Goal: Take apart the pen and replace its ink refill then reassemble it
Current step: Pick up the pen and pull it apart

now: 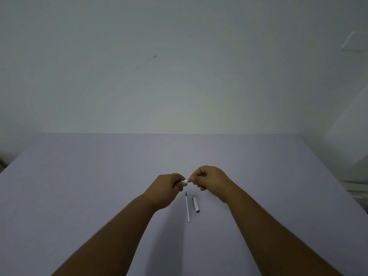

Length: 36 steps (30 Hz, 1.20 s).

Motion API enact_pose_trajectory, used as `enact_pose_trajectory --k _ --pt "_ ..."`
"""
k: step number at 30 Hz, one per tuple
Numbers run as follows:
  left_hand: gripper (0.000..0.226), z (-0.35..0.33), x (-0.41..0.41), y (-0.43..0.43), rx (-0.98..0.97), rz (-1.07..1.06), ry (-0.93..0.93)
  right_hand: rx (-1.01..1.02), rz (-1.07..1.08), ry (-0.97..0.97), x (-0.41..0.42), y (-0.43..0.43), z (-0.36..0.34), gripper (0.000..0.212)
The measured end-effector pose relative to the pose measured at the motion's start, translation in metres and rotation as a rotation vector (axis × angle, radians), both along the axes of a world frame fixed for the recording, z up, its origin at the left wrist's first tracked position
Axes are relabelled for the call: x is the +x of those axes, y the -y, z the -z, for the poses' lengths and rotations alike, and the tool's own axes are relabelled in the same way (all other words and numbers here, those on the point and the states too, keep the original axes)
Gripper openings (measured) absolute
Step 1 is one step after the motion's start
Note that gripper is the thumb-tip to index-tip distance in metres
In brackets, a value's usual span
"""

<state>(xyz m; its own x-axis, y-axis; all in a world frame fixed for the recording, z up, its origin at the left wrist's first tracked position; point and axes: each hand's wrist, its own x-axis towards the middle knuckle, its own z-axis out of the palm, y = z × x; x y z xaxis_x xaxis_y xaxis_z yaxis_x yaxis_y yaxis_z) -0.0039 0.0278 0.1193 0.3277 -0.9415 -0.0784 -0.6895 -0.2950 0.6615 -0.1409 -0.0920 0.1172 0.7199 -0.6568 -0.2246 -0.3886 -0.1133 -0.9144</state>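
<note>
Both my hands hover above the lavender table [99, 186], fingertips meeting. My left hand [167, 188] is closed around the white pen barrel [185, 181], of which only a short end with a silver ring shows. My right hand [209, 179] pinches the pen's other end, which is hidden inside the fingers. Below the hands, a thin white ink refill [187, 207] with a dark tip lies on the table, tip pointing away from me. Right beside it lies the white pen cap [196, 204] with its clip.
A plain pale wall [179, 66] rises behind the table's far edge. The table's right edge runs diagonally at the right, with some white furniture [356, 188] beyond it.
</note>
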Motion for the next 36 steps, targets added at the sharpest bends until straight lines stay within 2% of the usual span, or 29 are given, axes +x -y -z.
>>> enact_pose_trajectory --k 3,5,7,9,11,12,15,17,19,21,24,26,29,36 --pt "0.026 0.000 0.000 0.001 -0.010 -0.006 0.004 0.036 -0.023 0.044 -0.001 0.000 0.001 0.020" --pt "0.026 0.000 0.001 0.001 -0.009 -0.008 0.009 0.097 0.006 0.031 -0.002 -0.001 0.000 0.012" --pt "0.027 0.001 0.000 0.001 -0.005 -0.004 0.008 0.085 0.036 0.001 -0.002 -0.001 0.000 0.013" --pt "0.026 0.002 0.000 0.001 0.000 -0.004 0.006 0.077 0.037 0.023 -0.003 0.000 0.002 0.001" --pt "0.026 0.002 0.001 0.002 -0.002 -0.005 0.009 0.103 0.008 0.077 -0.002 0.000 0.003 0.017" --pt "0.025 0.002 0.002 0.002 -0.004 -0.004 0.013 0.125 0.004 0.078 -0.002 0.000 0.004 0.018" --pt "0.025 0.002 0.002 0.003 -0.003 -0.002 0.022 0.132 0.055 0.026 -0.001 -0.002 -0.001 0.015" --pt "0.025 0.001 0.002 0.003 -0.002 -0.001 0.022 0.089 0.061 0.032 0.000 -0.002 -0.002 0.004" --pt "0.025 0.001 0.002 0.003 -0.006 -0.001 0.025 0.098 0.026 0.081 0.000 0.000 0.000 0.018" --pt "0.025 0.000 0.002 0.003 -0.004 -0.001 0.030 0.150 0.011 0.069 -0.001 -0.002 -0.001 0.022" --pt "0.025 -0.001 0.001 0.003 0.004 -0.011 0.001 0.172 0.060 0.030 0.000 -0.002 0.000 0.009" --pt "0.024 -0.002 0.000 0.003 -0.005 -0.021 -0.033 0.178 0.119 0.115 0.002 -0.003 0.000 0.004" --pt "0.024 -0.004 -0.001 0.003 -0.013 -0.041 -0.081 0.241 0.174 0.247 0.003 -0.001 -0.003 0.015" --pt "0.022 -0.004 -0.001 0.005 -0.036 -0.056 -0.188 0.251 0.252 0.279 0.008 0.004 -0.007 0.011"
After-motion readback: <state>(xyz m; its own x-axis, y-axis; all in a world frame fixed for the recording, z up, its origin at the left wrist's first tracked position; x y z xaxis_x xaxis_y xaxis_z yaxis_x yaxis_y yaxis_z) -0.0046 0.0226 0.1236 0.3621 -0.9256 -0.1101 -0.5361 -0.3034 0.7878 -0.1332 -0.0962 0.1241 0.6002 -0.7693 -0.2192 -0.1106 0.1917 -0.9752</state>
